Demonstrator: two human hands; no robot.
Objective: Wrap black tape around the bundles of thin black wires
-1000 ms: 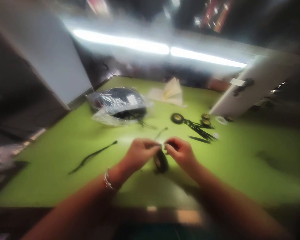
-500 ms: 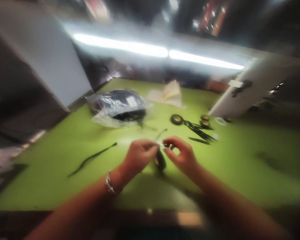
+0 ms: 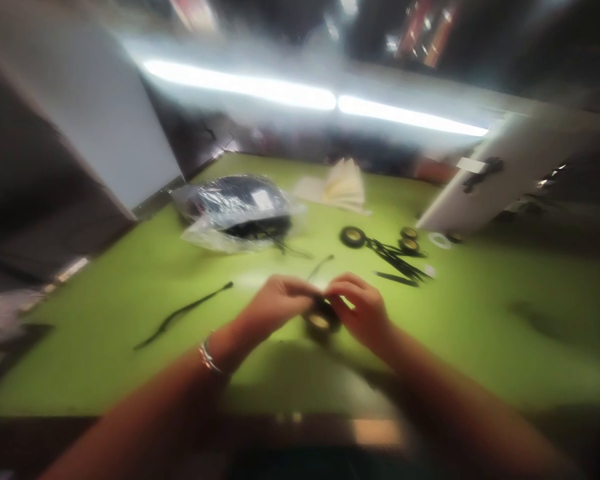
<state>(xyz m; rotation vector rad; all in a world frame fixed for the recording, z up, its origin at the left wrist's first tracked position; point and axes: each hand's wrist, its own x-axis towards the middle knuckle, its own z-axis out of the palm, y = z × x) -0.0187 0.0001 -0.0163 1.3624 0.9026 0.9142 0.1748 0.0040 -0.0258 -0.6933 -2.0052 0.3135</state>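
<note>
Both my hands meet over the green table top, their fingertips almost touching. My left hand [image 3: 285, 298], with a bracelet at the wrist, has its fingers pinched at the near end of a thin dark cable [image 3: 323, 265]. My right hand [image 3: 363, 308] has thumb and fingers bent together against a roll of black tape [image 3: 320, 323]. The roll hangs just below the fingertips, its yellowish core facing me. Blur and the fingers hide the exact contact between tape and cable.
A black cable [image 3: 183, 313] lies to the left. Behind it sits a clear plastic bag [image 3: 235, 210] with dark contents. At right are a black tape roll [image 3: 353, 237], several dark cables [image 3: 400, 260], smaller rolls [image 3: 409, 240] and a white ring [image 3: 439, 240]. Pale papers [image 3: 343, 187] lie at the back.
My hands have come closer together. The tape roll has turned from edge-on to show its core, and the small dark piece in my right fingers is now out of sight.
</note>
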